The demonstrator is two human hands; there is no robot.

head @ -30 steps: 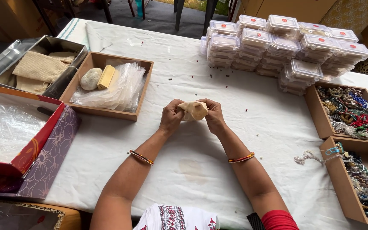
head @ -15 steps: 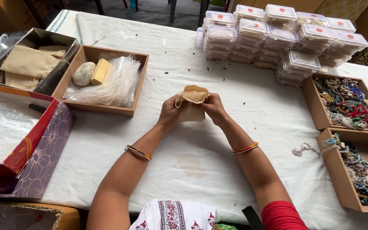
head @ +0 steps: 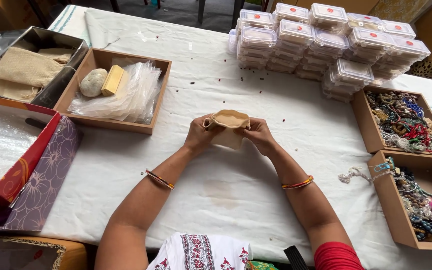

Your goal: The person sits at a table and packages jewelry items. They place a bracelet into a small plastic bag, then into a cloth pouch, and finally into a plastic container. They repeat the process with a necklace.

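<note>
Hands, left hand (head: 199,134) and right hand (head: 259,135), grasp beige pouch (head: 230,121) over white-clothed table (head: 236,190).

View: single head camera, above the table (head: 236,195), no second view.
Facing: steeply down and forward.
Nearness: close, at arm's reach.

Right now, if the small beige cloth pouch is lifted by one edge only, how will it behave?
The pouch would probably flop: its fabric already folds and sags between the left hand and the right hand. It looks light, since fingertips alone hold its mouth open. The coarse weave should resist slipping.
</note>
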